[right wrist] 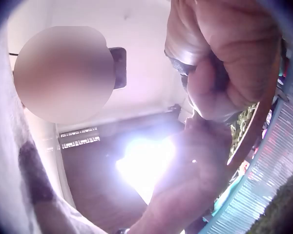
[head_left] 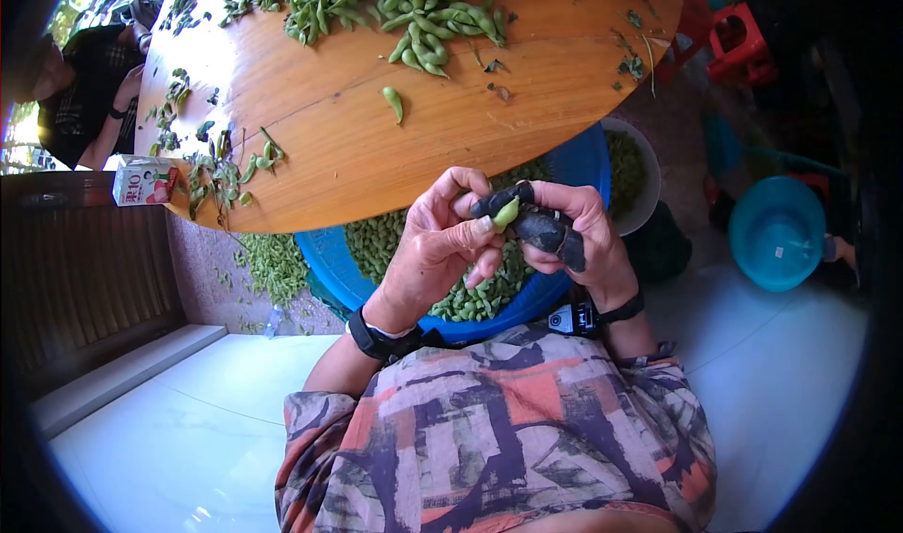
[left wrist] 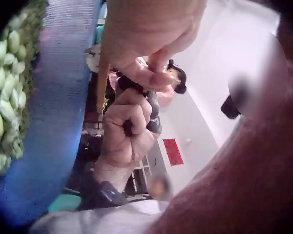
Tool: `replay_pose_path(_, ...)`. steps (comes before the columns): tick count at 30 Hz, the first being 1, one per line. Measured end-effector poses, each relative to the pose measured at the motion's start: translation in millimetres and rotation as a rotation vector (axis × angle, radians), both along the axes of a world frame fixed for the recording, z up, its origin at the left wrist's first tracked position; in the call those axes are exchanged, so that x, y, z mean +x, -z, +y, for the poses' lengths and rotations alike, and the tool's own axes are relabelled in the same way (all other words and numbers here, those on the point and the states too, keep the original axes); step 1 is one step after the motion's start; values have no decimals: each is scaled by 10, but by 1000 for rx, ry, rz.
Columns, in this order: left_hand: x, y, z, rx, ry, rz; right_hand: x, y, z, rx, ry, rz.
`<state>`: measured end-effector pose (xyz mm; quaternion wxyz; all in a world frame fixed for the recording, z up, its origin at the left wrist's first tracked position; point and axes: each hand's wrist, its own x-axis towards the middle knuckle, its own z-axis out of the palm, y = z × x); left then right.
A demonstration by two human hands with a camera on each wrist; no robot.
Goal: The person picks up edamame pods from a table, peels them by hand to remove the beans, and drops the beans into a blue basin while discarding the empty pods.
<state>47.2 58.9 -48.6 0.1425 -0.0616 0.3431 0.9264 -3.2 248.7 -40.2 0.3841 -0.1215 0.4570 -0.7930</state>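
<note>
Both hands are held together over the near edge of the blue basin (head_left: 324,253), just above the lap.

- The left hand (head_left: 435,247) has its fingers bent in, and its thumb and fingertips pinch a green pod (head_left: 506,214).
- The right hand (head_left: 585,237) is clenched round a black tool (head_left: 538,225). The left-wrist view confirms this, showing the fist (left wrist: 128,127) wrapped on a dark handle. The kind of tool cannot be told.
- The pod sits between the two hands with its pale tip against the left end of the tool. Only that short length shows.
- The basin holds green pods and lies partly under the near rim of the round wooden table (head_left: 357,157).
- On the table, a heap of pods (head_left: 395,6) lies at the far side. A single pod (head_left: 393,103) lies alone near the middle. A carton (head_left: 144,181) stands at the left edge.
- A white bowl (head_left: 651,171) of green matter sits just right of the basin.
</note>
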Motion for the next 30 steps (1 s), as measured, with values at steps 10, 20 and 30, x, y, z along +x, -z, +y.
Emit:
replay_pose_path(10, 64, -21, 21, -745, 38, 206, 68, -117, -36, 497, 125, 770)
replay_pose_path(20, 29, 94, -5, -1371, -156, 781, 129, 18, -76, 600, 225, 841)
replay_pose_path(30, 56, -63, -13, -992, 142, 295, 246, 51, -104, 628, 278, 838)
